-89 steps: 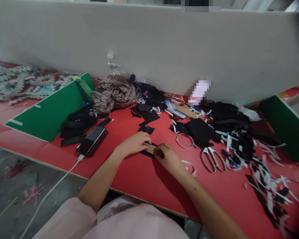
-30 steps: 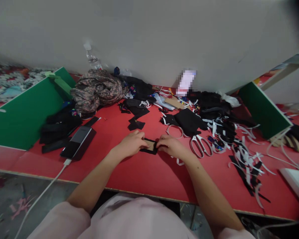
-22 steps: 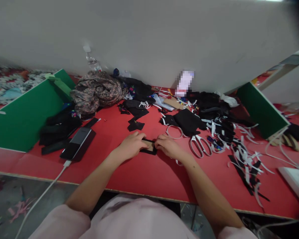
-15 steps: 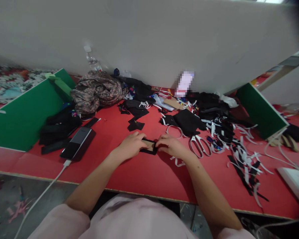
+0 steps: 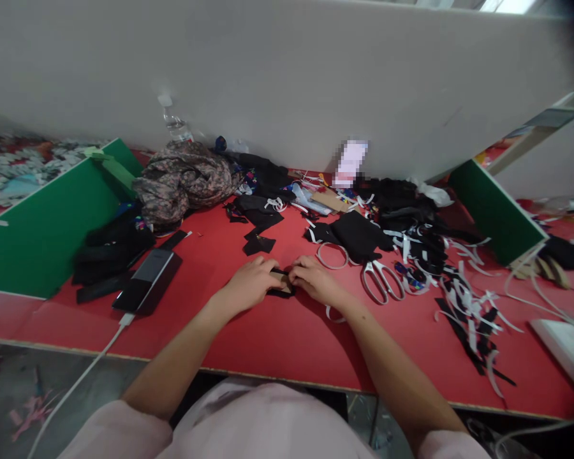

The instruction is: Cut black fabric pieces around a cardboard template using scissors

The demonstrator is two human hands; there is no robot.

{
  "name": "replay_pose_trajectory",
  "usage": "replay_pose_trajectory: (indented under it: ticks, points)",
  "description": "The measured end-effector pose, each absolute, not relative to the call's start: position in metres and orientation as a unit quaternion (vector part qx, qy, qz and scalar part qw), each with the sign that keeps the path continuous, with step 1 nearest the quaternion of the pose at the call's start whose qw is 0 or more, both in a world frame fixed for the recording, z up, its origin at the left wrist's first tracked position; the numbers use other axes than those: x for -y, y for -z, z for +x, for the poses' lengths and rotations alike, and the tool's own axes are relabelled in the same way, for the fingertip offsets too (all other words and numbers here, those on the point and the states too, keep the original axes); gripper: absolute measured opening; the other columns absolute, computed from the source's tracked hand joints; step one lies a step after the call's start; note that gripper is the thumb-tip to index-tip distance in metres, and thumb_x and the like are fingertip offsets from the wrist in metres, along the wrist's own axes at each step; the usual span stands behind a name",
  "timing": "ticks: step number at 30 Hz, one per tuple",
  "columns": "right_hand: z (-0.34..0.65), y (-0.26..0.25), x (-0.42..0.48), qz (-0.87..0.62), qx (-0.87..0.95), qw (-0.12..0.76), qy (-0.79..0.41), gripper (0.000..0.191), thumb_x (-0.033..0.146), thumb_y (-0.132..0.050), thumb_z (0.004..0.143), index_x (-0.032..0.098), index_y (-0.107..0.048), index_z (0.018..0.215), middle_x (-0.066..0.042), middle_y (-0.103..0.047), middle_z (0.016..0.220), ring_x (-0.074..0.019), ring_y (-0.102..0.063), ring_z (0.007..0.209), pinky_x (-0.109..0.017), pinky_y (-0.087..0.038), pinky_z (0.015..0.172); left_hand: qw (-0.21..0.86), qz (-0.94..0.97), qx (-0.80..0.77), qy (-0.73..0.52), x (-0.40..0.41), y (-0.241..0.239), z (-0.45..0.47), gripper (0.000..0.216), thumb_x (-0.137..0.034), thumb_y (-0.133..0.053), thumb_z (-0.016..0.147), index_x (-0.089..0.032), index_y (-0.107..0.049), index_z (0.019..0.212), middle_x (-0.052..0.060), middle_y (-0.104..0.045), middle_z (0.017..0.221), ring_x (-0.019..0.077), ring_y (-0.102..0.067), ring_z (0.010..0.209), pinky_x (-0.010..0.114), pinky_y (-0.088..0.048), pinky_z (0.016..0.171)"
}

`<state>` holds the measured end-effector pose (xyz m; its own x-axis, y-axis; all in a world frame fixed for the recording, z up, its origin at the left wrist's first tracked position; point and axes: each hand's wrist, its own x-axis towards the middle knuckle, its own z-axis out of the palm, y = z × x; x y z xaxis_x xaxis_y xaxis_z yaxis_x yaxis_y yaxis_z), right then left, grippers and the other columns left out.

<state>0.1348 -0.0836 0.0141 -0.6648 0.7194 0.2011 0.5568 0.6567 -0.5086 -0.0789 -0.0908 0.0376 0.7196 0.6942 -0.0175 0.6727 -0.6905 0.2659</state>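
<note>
A small black fabric piece [image 5: 282,293] with a tan card-like rectangle on it lies on the red table, between my two hands. My left hand [image 5: 249,284] closes on its left end, fingers on the top edge. At the opposite end, the bent fingertips of my right hand [image 5: 316,280] pinch the fabric's upper right corner. The fingers hide much of the piece. Silver scissors with white handles [image 5: 382,280] rest to the right of my right hand. A round white ring [image 5: 333,255] sits just beyond it, and small black scraps [image 5: 259,244] lie beyond my left hand.
A dark phone-like device [image 5: 146,280] on a white cable lies at left. Camouflage-like cloth [image 5: 184,182] and a plastic bottle [image 5: 176,121] are behind it. Green boards [image 5: 52,223] flank the table. White strips [image 5: 469,306] and black cloth [image 5: 361,236] spread over the right side.
My right hand has moved slightly left, closer to my left hand. Less of the tan rectangle shows between the fingers. The view has shifted a little.
</note>
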Motion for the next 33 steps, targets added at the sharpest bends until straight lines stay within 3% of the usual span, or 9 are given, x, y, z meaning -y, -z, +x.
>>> replay_pose_trajectory:
  ticks: [16, 30, 33]
  points:
    - [0.12, -0.006, 0.086, -0.439, 0.861, 0.194, -0.166, 0.011, 0.025, -0.052, 0.084, 0.019, -0.057, 0.092, -0.005, -0.051, 0.088, -0.0174, -0.047, 0.087, -0.03, -0.035, 0.077, 0.142, 0.916, -0.372, -0.056, 0.093, -0.037, -0.081, 0.039, -0.013, -0.043, 0.083, -0.039, -0.06, 0.105, 0.003, -0.047, 0.103, 0.018, -0.04, 0.096, 0.032, -0.036, 0.083]
    - [0.12, -0.028, 0.095, -0.474, 0.837, 0.24, -0.129, 0.013, 0.017, -0.044, 0.087, 0.018, -0.057, 0.087, -0.004, -0.057, 0.087, -0.0158, -0.048, 0.085, -0.03, -0.034, 0.079, 0.165, 0.908, -0.378, -0.071, 0.094, -0.04, -0.078, 0.038, -0.011, -0.04, 0.083, -0.034, -0.061, 0.104, 0.004, -0.05, 0.093, 0.0168, -0.041, 0.086, 0.029, -0.036, 0.075]
    - [0.124, -0.034, 0.098, -0.467, 0.847, 0.219, -0.128, 0.008, 0.02, -0.05, 0.084, 0.018, -0.058, 0.085, -0.003, -0.059, 0.084, -0.0161, -0.048, 0.084, -0.03, -0.033, 0.079, 0.17, 0.911, -0.371, -0.069, 0.094, -0.04, -0.071, 0.041, -0.011, -0.039, 0.083, -0.038, -0.06, 0.106, 0.003, -0.05, 0.094, 0.0169, -0.041, 0.087, 0.029, -0.036, 0.076]
